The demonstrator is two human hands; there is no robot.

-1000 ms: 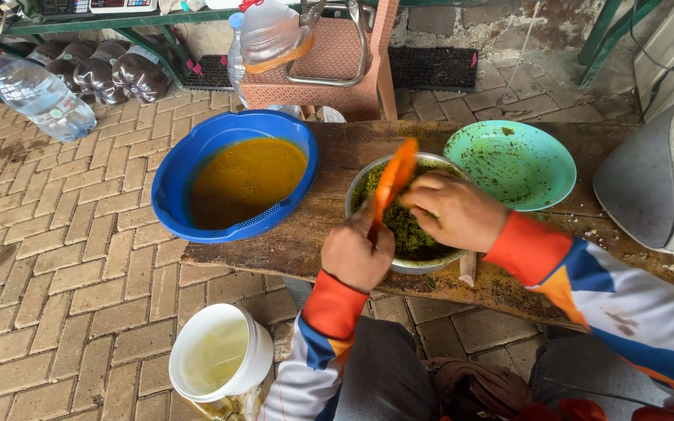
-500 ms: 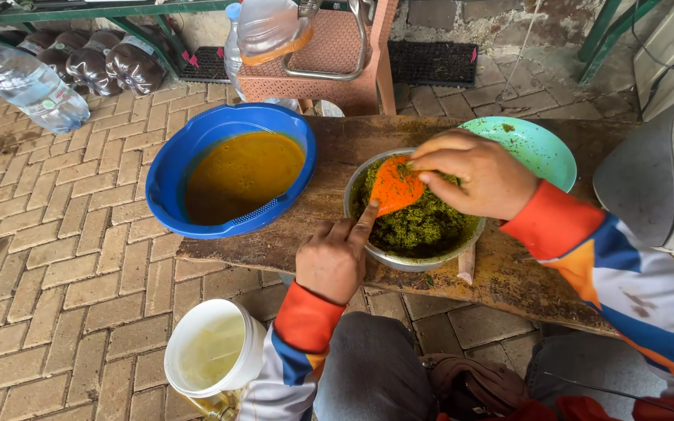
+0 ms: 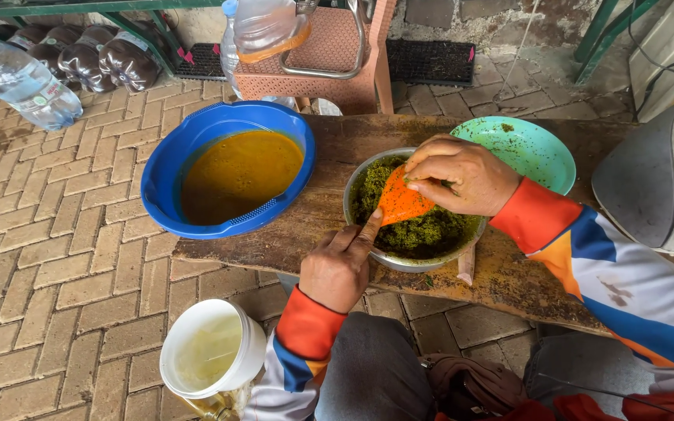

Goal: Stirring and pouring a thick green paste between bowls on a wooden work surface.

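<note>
Orange scraper (image 3: 401, 201) held in right hand (image 3: 462, 175), pinched at its right edge between thumb and fingers (image 3: 431, 168). Scraper lay flat-on over green mash (image 3: 419, 230) inside metal bowl (image 3: 360, 183), long axis slanted from upper left to lower right, pointed end up toward bowl's far rim. Left hand (image 3: 341, 269) at near rim of bowl, index finger extended and touching scraper's lower left edge; remaining fingers curled loosely, nothing gripped. Scraper thus directly beneath right hand, up and to the right of left hand; right hand clearly the nearer and the only one gripping. Bowl on wooden bench (image 3: 337, 226), between blue basin (image 3: 161, 175) of orange liquid on left and green plate (image 3: 544, 156) on right, plate rim just beside bowl. White bucket (image 3: 200, 370) on brick floor below left forearm.
</note>
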